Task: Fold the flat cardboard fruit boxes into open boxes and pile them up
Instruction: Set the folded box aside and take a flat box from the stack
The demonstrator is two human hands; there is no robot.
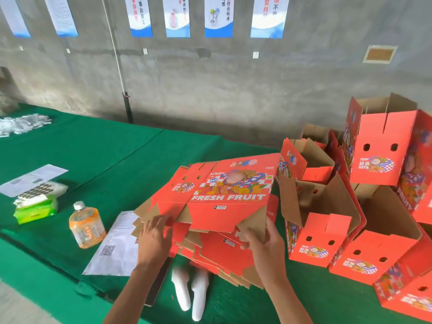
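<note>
Partway through, by the look of it. Several folded boxes (383, 235) already piled at the right end of the green surface (93, 148), open tops and brown insides showing, some tipped on their sides, the pile loose rather than squared. Plenty left: a thick stack of flat boxes (224, 251) in the middle of the surface, near its front edge, fanned and untidy at the corners.

Top flat box (222, 192) lifted clear of that stack at its near edge, tilted up toward the wall, not yet opened out. Red printed face up, "FRESH FRUIT" in white lettering under a cartoon picture, finger holes punched near one end, brown unprinted flaps hanging along the near edge, creases visible but still flat.

Left hand (153, 239) at the near-left flaps, fingers spread and fairly straight, touching rather than clenched. Right hand (264, 242) grasping a brown flap at the near-right corner, thumb and fingers pinched on the card.

Orange drink bottle (85, 226) and papers (117, 246) just left of the stack.
</note>
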